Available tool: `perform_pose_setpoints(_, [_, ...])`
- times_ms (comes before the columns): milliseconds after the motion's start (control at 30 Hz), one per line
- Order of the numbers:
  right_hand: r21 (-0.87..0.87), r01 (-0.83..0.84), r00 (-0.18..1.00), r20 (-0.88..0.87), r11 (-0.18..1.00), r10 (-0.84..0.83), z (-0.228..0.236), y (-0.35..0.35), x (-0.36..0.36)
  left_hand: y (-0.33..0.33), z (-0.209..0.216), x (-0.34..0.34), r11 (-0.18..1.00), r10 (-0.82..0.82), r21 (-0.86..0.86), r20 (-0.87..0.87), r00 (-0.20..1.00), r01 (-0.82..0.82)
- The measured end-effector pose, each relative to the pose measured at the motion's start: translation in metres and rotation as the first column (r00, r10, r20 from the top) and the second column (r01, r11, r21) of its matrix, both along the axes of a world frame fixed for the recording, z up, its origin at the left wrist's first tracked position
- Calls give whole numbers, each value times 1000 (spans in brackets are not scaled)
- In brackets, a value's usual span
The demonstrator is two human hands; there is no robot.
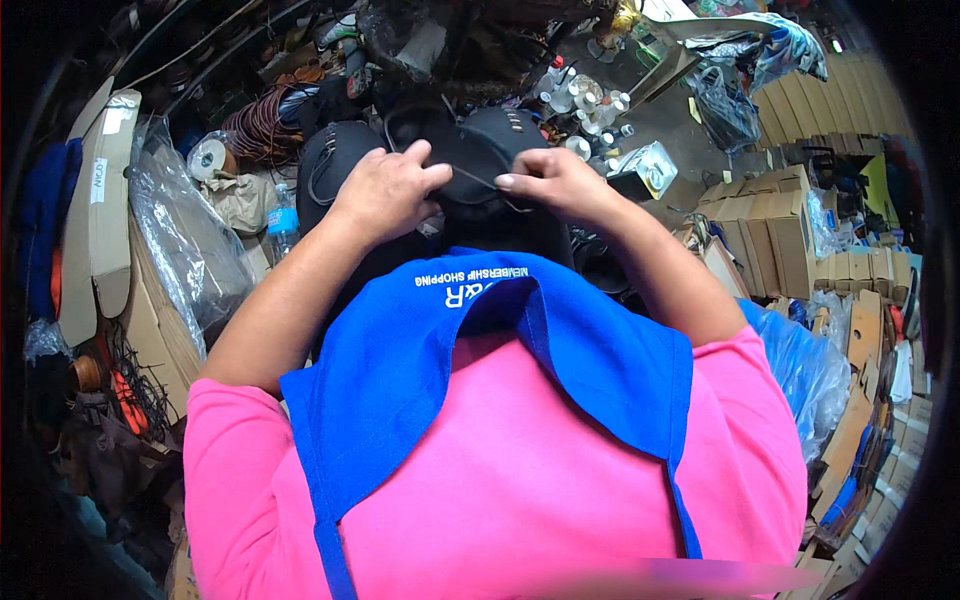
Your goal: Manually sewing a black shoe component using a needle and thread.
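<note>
Over my lap, my right hand (555, 184) pinches a thin, light-coloured cord (474, 179) between thumb and forefinger. The cord stretches leftward toward my left hand (392, 190), whose fingers are curled. What lies within those left fingers is hidden. Beneath and between both hands is a dark black piece (480, 150) with a curved edge; its exact kind I cannot make out. A blue apron (390, 340) covers my front, below the hands.
At the left stand cardboard pieces (105, 220), clear plastic sheeting (190, 240) and a bottle with a blue label (283, 222). Coiled brown cord (262, 125) lies beyond. Several white bottles (590, 100) stand ahead right. Stacked cardboard (765, 225) and a blue plastic bag (795, 360) fill the right.
</note>
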State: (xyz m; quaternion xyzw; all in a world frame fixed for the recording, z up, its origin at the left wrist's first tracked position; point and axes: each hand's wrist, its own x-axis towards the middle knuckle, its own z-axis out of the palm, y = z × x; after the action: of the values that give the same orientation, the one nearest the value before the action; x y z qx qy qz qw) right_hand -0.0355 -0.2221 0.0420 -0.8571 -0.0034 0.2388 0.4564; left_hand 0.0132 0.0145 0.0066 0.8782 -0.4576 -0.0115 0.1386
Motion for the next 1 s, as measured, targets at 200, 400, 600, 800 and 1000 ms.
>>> perform_pose_setpoints(200, [234,159,987,-75,959,-145,-31,-26,-18,-10,-1,-7,1000,-8,0,40,999,8])
perform_pose_setpoints(400, [94,-22,998,58,995,17,-30,-28,3,-16,1,-18,1000,-12,17,48,999,11])
perform_pose_setpoints(600, [-94,-150,975,153,984,163,-20,-21,20,-13,-2,-27,999,-22,38,72,997,19])
perform_pose_setpoints(800, [-216,61,967,255,974,-5,16,-5,2,37,12,-10,866,161,-431,-244,956,-256])
perform_pose_setpoints(1000, [-178,-189,966,143,966,216,11,-3,-5,27,32,13,797,233,-500,-262,937,-338])
